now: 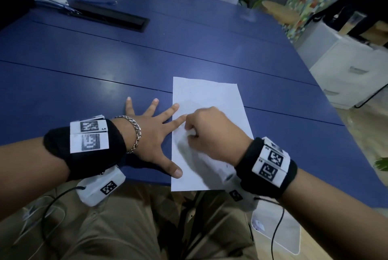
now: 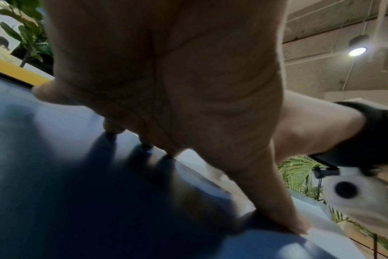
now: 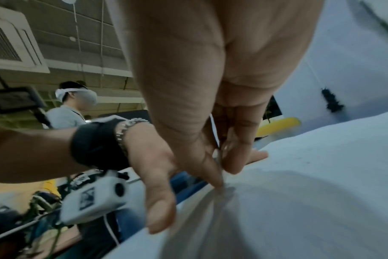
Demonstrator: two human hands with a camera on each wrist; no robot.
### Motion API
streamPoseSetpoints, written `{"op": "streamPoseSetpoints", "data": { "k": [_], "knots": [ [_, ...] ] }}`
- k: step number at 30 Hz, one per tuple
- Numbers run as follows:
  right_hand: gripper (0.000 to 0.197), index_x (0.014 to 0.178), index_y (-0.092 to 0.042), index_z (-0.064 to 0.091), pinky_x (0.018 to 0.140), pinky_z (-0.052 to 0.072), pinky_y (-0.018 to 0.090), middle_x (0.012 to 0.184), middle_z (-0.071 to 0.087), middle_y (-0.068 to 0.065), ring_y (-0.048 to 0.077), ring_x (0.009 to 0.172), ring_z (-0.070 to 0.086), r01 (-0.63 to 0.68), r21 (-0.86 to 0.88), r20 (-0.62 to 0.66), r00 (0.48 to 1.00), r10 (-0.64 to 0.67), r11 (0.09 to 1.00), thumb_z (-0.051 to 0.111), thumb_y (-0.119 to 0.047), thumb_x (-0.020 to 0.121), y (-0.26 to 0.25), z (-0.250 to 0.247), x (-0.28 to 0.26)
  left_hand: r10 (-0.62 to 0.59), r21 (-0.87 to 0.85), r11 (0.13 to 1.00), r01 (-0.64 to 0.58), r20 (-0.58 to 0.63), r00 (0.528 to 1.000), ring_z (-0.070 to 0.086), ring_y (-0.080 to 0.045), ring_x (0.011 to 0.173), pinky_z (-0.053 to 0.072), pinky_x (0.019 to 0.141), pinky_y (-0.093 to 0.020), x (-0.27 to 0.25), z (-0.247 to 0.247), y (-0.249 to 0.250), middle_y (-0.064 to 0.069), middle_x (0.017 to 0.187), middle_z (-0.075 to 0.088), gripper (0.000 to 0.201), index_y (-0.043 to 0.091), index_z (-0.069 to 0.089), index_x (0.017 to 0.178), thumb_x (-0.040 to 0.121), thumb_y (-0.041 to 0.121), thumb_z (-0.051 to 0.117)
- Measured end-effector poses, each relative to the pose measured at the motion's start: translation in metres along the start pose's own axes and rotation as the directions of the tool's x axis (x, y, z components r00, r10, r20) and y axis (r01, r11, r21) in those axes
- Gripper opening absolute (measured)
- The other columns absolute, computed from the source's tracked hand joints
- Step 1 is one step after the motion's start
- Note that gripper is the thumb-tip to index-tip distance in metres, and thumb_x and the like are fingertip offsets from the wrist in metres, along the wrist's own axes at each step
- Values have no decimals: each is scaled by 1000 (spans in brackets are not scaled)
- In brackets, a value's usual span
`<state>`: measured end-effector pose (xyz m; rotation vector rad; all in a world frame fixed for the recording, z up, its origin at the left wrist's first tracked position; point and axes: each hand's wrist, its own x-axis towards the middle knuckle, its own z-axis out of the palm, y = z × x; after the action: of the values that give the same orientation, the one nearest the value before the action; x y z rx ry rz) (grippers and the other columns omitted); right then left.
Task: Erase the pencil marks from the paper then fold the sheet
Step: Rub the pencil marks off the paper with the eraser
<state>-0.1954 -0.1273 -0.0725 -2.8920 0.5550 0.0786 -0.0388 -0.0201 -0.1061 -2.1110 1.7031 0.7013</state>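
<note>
If our right hand [image 1: 210,131], fingers pinching the eraser [image 1: 192,132], rubs too hard, the paper [image 1: 210,96] could crumple at 3 o'clock from our flat left hand [image 1: 155,133]

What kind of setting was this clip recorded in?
Most likely an office or shared workspace. The sheet of paper lies on a large blue table with a recessed cable slot; white drawer units stand to the right, and a ceiling air-conditioning unit hangs overhead.

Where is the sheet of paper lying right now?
In the head view the paper lies on the blue table at its near edge, right of centre, under the left hand fingertips and right hand.
</note>
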Motion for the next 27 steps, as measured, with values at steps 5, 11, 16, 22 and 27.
{"op": "streamPoseSetpoints", "data": {
  "k": [5, 11, 16, 22, 27],
  "knots": [
    [12, 88, -15, 75, 68, 51, 33, 79, 70, -3, 19, 69, 60, 66, 26, 89, 994, -68, 997, 69, -17, 78, -3, -7, -4, -1, 1, 1000, 1, -7, 1000, -36, -34, 151, -14, 101, -89, 0, -1, 0, 25, 154, -48, 147, 58, -37, 145, 33, 114, 41],
    [16, 91, -17, 73, 68, 52, 32, 76, 64, -5, 19, 70, 58, 43, 14, 17, 999, -44, 999, 67, -17, 77, -1, -1, -3, -3, 6, 1000, 3, -4, 1000, -36, -35, 151, -15, 100, -89, -1, 0, 0, 25, 154, -48, 148, 57, -34, 147, 34, 114, 41],
    [16, 94, -21, 77, 73, 51, 26, 78, 72, -6, 14, 74, 66, 6, 59, 20, 1000, -7, 998, 69, -20, 80, 9, -11, -9, -7, 1, 1000, 7, -11, 1000, -35, -35, 152, -15, 101, -88, -1, 0, 1, 25, 154, -47, 147, 58, -38, 144, 33, 114, 41],
    [14, 99, -27, 79, 76, 55, 17, 80, 77, -15, -2, 77, 72, -240, 438, -202, 913, 355, 866, 77, -39, 90, 52, -46, -57, -5, 15, 1000, 5, -2, 1000, -35, -36, 152, -15, 104, -85, -1, -1, 0, 24, 154, -49, 146, 58, -39, 143, 33, 115, 38],
    [15, 100, -33, 79, 73, 61, 39, 82, 78, -10, 14, 78, 74, -344, 596, -170, 829, 533, 726, 81, -39, 87, 46, -27, -105, 15, 59, 998, -13, -27, 1000, -31, -40, 153, -15, 110, -81, 0, 0, -1, 18, 157, -46, 143, 56, -39, 145, 38, 116, 34]
  ]
}}
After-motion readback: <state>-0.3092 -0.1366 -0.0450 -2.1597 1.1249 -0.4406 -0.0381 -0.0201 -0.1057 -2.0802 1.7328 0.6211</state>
